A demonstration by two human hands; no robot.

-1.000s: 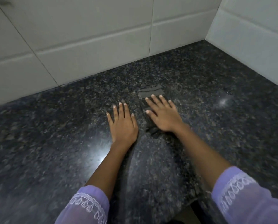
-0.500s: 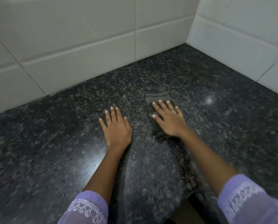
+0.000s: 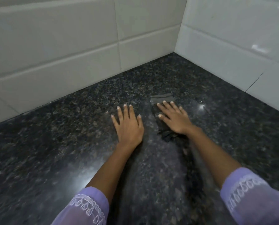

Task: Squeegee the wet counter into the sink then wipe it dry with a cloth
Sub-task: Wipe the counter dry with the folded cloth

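right hand point(image 3: 174, 117) hides most of the dark cloth point(image 3: 165, 133).

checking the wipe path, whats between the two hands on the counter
Only bare dark counter separates the left hand from the right hand, which presses the cloth; seen in the head view.

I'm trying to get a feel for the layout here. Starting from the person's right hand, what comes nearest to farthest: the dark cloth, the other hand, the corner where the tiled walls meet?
1. Dark cloth: directly under the right hand, pressed flat on the counter.
2. Left hand: beside it to the left, flat on the counter, apart from the cloth.
3. Wall corner: farthest, beyond the fingertips at the counter's back.
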